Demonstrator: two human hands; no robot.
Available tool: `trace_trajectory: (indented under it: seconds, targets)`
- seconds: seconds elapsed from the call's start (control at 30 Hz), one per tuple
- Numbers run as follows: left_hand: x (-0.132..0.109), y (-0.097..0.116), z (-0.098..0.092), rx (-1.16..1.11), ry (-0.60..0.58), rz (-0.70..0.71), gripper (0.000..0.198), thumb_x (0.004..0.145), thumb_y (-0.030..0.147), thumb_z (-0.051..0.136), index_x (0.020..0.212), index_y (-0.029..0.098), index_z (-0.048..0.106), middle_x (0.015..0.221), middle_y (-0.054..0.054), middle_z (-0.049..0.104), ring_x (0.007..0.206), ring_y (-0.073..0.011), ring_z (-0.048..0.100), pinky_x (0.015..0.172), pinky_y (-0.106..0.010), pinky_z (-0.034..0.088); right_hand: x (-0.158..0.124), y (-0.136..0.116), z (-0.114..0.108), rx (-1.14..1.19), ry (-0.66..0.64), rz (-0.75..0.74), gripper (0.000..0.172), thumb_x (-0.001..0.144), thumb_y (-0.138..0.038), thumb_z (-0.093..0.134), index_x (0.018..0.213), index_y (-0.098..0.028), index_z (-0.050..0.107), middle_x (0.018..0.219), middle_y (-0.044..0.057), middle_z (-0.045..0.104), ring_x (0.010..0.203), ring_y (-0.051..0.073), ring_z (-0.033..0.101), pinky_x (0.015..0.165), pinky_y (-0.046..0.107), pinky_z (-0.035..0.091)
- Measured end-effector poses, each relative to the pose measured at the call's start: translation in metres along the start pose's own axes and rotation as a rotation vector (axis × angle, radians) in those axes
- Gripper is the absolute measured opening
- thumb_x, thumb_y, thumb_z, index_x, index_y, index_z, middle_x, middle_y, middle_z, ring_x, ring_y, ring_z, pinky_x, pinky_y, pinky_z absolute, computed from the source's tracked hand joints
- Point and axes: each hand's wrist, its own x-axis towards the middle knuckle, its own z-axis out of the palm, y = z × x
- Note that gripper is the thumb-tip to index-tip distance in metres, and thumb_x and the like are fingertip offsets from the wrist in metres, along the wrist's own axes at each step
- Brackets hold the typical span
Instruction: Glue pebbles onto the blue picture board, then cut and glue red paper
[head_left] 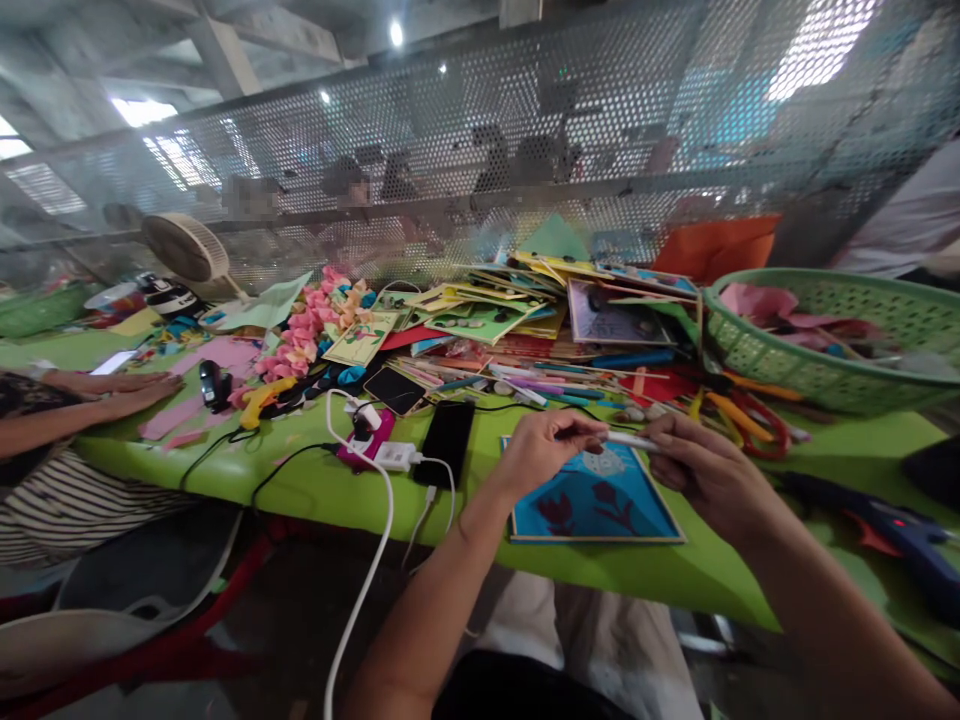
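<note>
Between my two hands, over the table, a slim white pen is held nearly level. My left hand is closed at its left end, fingertips pinched. At the other end my right hand has its fingers closed round the shaft. Below them lies a blue framed picture with dark red flower shapes and a pale round patterned shape, partly hidden by the hands. A black phone rests left of the picture, near my left forearm.
A blue glue gun lies at the right, near scissors and a green basket. Cards and pens are piled behind. Cables run from a pink power strip. Another person's hands rest on the table at left.
</note>
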Motion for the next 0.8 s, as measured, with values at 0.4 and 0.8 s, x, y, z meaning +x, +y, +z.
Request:
trace_trajectory:
  seconds: [0.4, 0.8]
  targets:
    - [0.001, 0.009, 0.009, 0.550, 0.378, 0.341, 0.024, 0.099, 0.035, 0.061, 0.118, 0.021, 0.068, 0.110, -0.010, 0.071, 0.105, -0.0224, 0.067, 0.097, -0.036, 0.056, 0.048, -0.012, -0.002, -0.298, 0.097, -0.135, 0.019, 0.084, -0.041, 0.071, 0.097, -0.027, 0.072, 0.069, 0.003, 0.058, 0.061, 0.017, 0.047, 0.052, 0.032, 0.036]
    - [-0.002, -0.005, 0.004, 0.756, 0.472, 0.417, 0.025, 0.103, 0.039, 0.050, 0.085, 0.023, 0.058, 0.079, -0.007, 0.066, 0.078, -0.0221, 0.064, 0.074, -0.035, 0.050, 0.151, 0.023, 0.107, -0.858, -0.305, -0.520, 0.025, 0.084, -0.036, 0.063, 0.103, -0.023, 0.072, 0.104, 0.008, 0.076, 0.096, 0.028, 0.067, 0.093, 0.044, 0.051]
